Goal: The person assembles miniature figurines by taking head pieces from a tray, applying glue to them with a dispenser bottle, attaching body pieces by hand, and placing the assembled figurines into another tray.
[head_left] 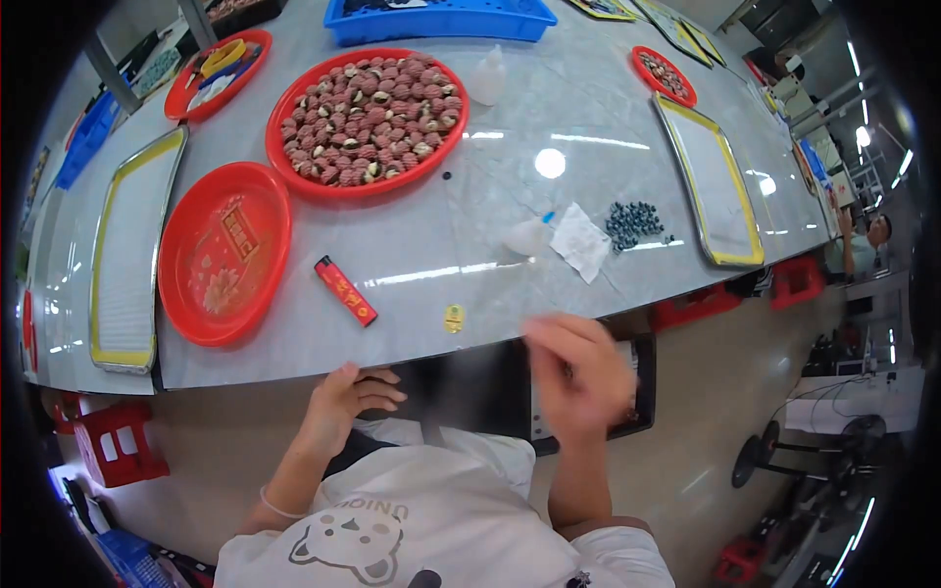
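My left hand [353, 402] is just below the front edge of the table, open, its fingers apart and nothing seen in them. Farther right, my right hand [580, 377] is raised near the same edge and smeared by motion; whether it holds anything does not show. On the tabletop between them lies a small yellow sticker [454, 318]. A red lighter [345, 292] rests up and to the left of it. Beyond my right hand are a white squeeze bottle with a blue tip [526, 236], a crumpled white tissue [582, 242] and a pile of small dark beads [635, 224].
A red basin [275, 147] holds many pink-and-cream shell-like pieces. Beside it are a red plate [225, 257] and a yellow-edged metal tray [132, 255]. Another such tray [714, 181] lies at the right. A blue tray [441, 25] stands at the back. Below the table edge is a black box [644, 397].
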Motion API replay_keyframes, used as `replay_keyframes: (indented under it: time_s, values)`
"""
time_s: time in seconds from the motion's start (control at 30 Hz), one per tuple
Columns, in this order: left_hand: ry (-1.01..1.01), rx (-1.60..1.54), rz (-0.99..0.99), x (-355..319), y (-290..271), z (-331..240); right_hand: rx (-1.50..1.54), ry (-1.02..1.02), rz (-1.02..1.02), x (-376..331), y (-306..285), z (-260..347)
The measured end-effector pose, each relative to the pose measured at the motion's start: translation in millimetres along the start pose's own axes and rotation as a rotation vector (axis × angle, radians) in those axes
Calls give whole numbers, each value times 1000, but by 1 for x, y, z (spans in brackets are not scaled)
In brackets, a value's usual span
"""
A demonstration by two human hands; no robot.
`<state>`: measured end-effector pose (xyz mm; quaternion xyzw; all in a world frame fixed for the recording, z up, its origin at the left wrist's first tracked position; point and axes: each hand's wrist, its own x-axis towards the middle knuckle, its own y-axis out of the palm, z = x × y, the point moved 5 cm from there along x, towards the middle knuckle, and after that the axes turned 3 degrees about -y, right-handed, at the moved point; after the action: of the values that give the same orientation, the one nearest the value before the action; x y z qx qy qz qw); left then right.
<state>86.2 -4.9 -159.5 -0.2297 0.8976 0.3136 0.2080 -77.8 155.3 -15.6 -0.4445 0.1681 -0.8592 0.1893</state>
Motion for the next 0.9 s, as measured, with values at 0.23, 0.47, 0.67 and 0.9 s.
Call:
replay_keyframes:
  time_s: [0.23, 0.47, 0.67, 0.9]
  values:
    - [171, 123, 306, 23, -18, 2, -289, 54, 96, 65, 126, -38]
    - [93, 559, 313, 33, -43, 24, -357, 177, 214, 80, 145, -69]
    - [43, 645, 116, 22, -34, 1, -344, 65, 230, 83, 149, -68]
    - [225, 276, 149, 27, -11, 15, -397, 69, 247, 78, 147, -66]
